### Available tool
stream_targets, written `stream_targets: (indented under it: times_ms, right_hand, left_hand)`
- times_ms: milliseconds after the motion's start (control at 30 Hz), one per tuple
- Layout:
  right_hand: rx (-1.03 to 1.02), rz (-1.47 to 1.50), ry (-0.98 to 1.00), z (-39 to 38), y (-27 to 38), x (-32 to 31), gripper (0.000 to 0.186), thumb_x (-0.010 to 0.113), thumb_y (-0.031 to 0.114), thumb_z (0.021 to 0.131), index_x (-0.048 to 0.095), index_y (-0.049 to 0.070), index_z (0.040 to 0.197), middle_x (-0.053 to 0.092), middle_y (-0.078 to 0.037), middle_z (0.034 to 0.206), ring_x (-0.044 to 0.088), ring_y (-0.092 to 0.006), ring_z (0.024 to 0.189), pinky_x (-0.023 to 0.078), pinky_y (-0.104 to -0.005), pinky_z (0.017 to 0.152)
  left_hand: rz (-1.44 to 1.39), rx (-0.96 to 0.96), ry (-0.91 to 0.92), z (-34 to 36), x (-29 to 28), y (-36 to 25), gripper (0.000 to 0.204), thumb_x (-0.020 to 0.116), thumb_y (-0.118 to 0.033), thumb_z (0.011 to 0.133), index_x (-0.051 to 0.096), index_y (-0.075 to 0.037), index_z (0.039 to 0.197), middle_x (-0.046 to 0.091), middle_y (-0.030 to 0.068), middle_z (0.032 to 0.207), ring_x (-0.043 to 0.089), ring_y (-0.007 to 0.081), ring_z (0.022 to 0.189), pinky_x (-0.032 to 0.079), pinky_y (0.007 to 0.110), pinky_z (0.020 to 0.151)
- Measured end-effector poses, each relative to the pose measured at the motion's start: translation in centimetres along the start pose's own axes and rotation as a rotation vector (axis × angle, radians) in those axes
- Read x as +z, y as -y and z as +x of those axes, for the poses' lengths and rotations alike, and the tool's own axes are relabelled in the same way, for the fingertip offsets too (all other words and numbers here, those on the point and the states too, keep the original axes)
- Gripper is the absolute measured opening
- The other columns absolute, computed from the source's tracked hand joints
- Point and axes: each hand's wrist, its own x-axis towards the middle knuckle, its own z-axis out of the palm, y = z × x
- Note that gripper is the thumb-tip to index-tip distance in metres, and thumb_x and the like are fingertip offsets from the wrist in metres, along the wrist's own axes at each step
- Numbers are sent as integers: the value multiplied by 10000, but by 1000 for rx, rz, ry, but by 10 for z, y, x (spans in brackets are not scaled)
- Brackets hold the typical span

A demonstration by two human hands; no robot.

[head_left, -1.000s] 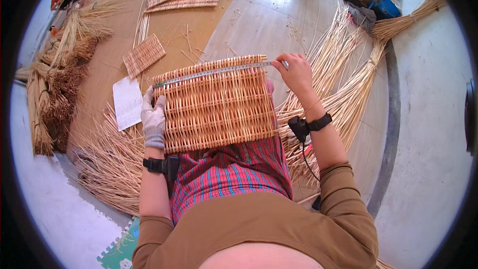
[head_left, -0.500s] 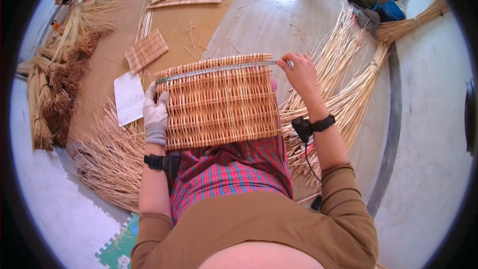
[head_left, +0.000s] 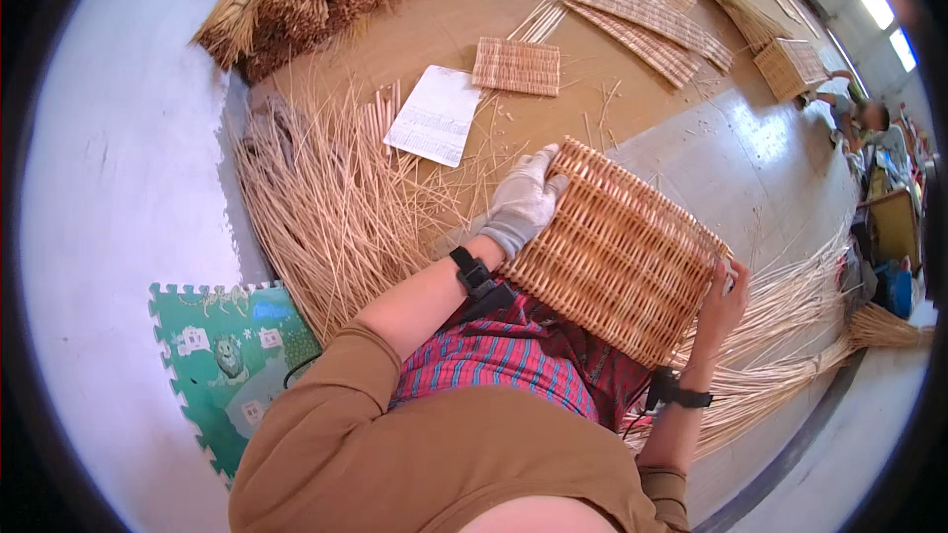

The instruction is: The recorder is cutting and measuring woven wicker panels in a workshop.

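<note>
A rectangular woven wicker panel (head_left: 617,257) rests tilted above my lap, its right side lower than its left. My left hand (head_left: 525,199), in a pale work glove, is closed on the panel's left edge with the thumb across its face. Bare, my right hand (head_left: 723,308) grips the panel's right edge near the far corner, some fingers hidden behind it. No measuring tape shows in this view.
Loose wicker rods (head_left: 326,207) spread at my left, and more rods (head_left: 780,336) lie at my right. Beyond the panel are a written paper sheet (head_left: 434,116), a small woven piece (head_left: 516,66) and long woven strips (head_left: 647,25). Another person (head_left: 859,118) is at the far right.
My view has swung left. The panel has turned so its right side dips. My right hand has moved from the tape at the top edge to the panel's right edge; the tape is out of sight.
</note>
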Motion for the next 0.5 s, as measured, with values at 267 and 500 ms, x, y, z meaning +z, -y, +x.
stream_targets:
  times_ms: [267,500]
  right_hand:
    - [-45,-61,-17,-2,-8,8,340,645,370,1060,696,39,1119,713,-170,1019,650,-355,1015,498,-470,901]
    - [-5,37,-35,-21,-11,-21,287,654,282,1065,691,-3,1069,700,-132,968,648,-304,952,500,-415,861]
  left_hand:
    - [17,56,-59,4,7,8,506,666,-233,1021,564,-29,1473,637,264,1390,624,412,1280,483,431,1111]
    - [36,162,8,12,17,7,528,627,-289,1037,546,-20,1484,662,258,1278,653,432,1143,522,471,1007]
